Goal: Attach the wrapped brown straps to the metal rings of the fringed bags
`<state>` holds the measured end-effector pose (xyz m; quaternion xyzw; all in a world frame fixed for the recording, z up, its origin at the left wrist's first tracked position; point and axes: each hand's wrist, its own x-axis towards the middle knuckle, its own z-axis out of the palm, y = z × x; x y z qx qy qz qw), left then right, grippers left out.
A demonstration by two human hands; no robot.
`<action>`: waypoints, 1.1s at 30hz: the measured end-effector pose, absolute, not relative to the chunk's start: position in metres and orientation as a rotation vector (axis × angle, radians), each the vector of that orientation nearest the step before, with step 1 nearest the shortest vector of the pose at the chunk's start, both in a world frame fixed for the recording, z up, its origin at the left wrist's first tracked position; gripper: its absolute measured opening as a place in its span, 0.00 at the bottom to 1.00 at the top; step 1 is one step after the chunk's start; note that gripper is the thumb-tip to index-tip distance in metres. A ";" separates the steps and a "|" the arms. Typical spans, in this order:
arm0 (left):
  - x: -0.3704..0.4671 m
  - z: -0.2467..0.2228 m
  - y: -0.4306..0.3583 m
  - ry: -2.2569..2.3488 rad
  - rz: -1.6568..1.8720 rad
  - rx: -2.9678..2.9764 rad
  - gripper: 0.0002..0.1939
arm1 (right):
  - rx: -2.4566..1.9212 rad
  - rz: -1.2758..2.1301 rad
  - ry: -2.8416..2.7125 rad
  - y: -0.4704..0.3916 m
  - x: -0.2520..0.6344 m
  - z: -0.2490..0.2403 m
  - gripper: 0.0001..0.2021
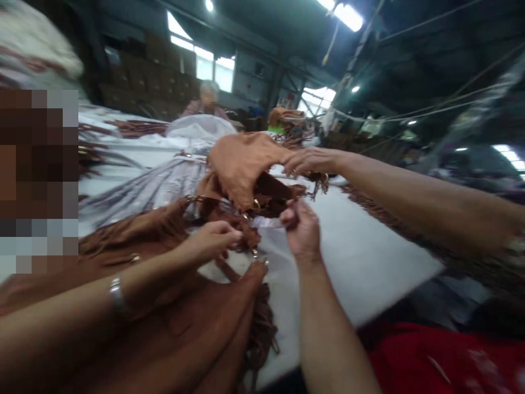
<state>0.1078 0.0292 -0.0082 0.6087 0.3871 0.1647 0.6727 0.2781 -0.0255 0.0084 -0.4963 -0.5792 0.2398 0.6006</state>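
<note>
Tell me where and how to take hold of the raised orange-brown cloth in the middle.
The orange-brown cloth looks best pinched by its edge along the dark opening, coming from the right: the opening gapes toward that side and leaves the edge exposed, while the cloth's left side falls into folds.

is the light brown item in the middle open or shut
Open: the light brown item gapes toward the picture's right, showing a dark inside.

brown fabric (176,334) runs off the bottom edge — red cloth (435,358) too — and far windows (213,68) blur.
</note>
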 end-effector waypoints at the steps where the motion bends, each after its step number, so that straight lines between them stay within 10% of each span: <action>1: 0.105 -0.008 0.023 0.851 0.346 1.521 0.13 | -1.104 0.577 -1.268 -0.024 0.286 0.007 0.16; 13: 0.112 -0.010 -0.021 0.859 0.132 2.523 0.24 | -1.037 0.729 -1.110 -0.018 0.291 -0.006 0.10; 18: 0.112 -0.011 -0.026 0.718 0.133 2.275 0.08 | -1.028 0.700 -1.146 -0.014 0.291 -0.013 0.14; 33: -0.020 0.045 0.046 0.502 0.400 1.473 0.23 | -1.008 0.778 -1.613 -0.031 0.221 -0.015 0.21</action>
